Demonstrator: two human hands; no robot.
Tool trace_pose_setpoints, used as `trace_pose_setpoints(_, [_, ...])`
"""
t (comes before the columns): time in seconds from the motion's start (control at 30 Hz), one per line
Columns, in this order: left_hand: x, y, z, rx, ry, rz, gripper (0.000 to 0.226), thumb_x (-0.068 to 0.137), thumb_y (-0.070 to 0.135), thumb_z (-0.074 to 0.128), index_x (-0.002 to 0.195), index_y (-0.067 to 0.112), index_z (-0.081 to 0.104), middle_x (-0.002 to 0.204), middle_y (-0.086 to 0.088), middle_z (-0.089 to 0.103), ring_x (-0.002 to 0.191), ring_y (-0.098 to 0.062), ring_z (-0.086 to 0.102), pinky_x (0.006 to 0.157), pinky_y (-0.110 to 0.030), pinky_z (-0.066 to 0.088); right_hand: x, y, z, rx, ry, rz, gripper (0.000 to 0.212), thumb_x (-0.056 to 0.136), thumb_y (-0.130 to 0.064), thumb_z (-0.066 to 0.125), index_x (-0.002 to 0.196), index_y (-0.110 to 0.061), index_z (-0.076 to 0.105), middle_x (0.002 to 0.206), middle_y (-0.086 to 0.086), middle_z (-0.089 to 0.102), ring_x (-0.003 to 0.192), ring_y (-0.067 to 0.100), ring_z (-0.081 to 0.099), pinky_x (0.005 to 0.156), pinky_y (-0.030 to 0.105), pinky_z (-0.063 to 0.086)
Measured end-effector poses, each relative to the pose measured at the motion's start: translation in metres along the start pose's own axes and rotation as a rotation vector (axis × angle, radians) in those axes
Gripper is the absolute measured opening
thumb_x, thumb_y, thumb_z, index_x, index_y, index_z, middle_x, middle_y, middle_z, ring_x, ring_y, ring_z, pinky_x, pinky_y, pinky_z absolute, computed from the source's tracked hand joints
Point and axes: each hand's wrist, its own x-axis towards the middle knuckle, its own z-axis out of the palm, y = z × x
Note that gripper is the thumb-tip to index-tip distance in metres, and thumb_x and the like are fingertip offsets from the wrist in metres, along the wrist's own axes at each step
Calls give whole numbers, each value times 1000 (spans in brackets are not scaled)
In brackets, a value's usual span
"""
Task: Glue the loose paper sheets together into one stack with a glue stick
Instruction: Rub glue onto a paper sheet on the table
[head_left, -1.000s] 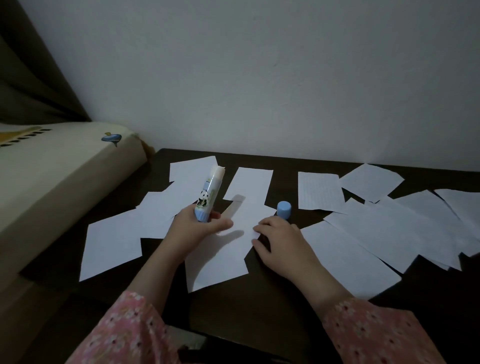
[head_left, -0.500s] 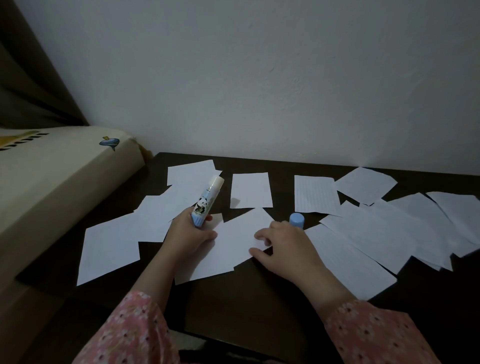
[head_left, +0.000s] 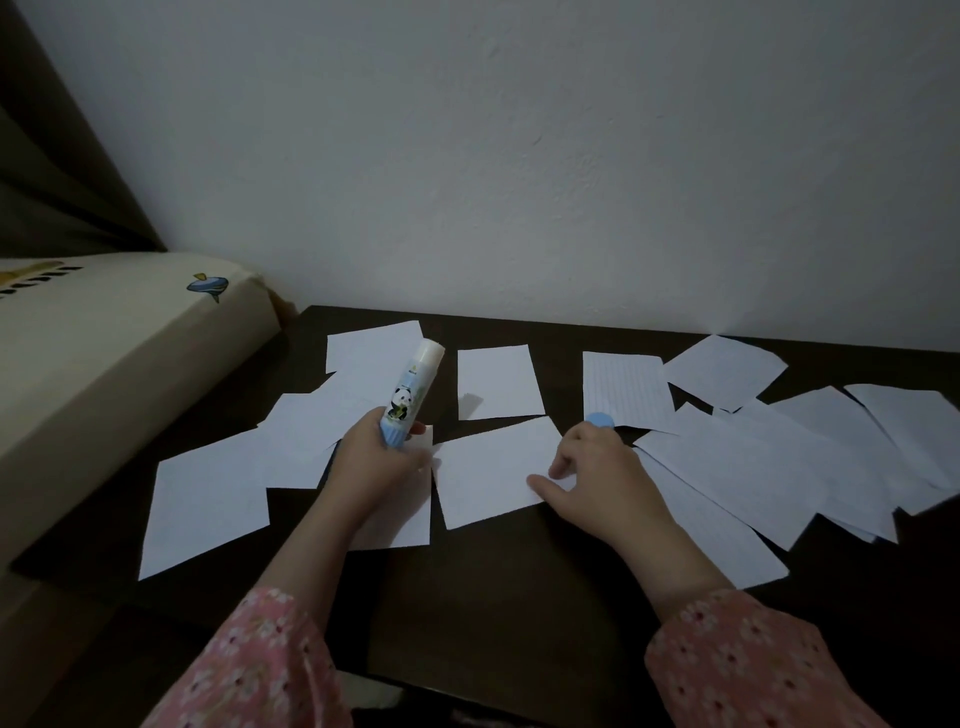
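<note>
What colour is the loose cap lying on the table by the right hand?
Light blue. The cap shows in the head view, just beyond the right hand.

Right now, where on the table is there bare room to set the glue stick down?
The widest bare patch of table is the near edge, between the two sleeves, below the sheet under the right hand. A narrow dark strip also runs along the wall behind the papers. The right side is crowded with overlapping sheets, and the left hand holds the glue stick over more paper.
</note>
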Motion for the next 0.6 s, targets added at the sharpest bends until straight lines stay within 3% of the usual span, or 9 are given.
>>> trace_pose_setpoints(0.1, [-3,5,8,-7,-43,19,45,82,15,73,121,20,51,114,7,56,105,-12,47,86,-30,43,-1,3,3,13,31,-32,28,89,-46,60,106,-25,65,123,-8,55,111,8,48,93,23,42])
trace_pose_setpoints(0.2, [-4,5,9,26,-49,21,45,81,12,73,120,18,52,113,4,58,101,-11,48,78,-22,40,-4,8,4,23,12,-22,42,90,-46,58,128,-29,57,135,-8,51,126,10,43,104,30,37])
trace_pose_setpoints(0.33, [-4,6,6,27,-41,23,48,83,10,71,126,15,50,116,0,58,105,-15,50,72,-20,40,-8,15,3,27,5,0,45,84,-58,60,120,-30,62,123,-10,52,117,8,45,101,30,41])
trace_pose_setpoints(0.4, [-7,9,7,16,-30,42,48,83,18,71,126,16,49,115,2,57,101,-14,51,73,-21,42,-11,18,2,48,21,-25,40,88,-53,57,119,-29,62,121,-10,54,115,6,45,100,28,41])
trace_pose_setpoints(0.5, [-16,19,10,-62,-50,75,35,87,38,65,115,24,49,101,7,54,84,-8,53,64,-18,43,-14,23,-5,43,73,-57,33,95,-38,52,125,-30,59,128,-10,53,119,5,43,102,26,33])
trace_pose_setpoints(0.6, [-26,28,11,-116,-94,104,27,91,46,54,103,22,55,94,-3,61,80,-11,55,66,-24,47,-19,31,-11,-8,-2,-79,36,94,-37,52,130,-33,54,138,-15,47,129,6,35,107,30,27])
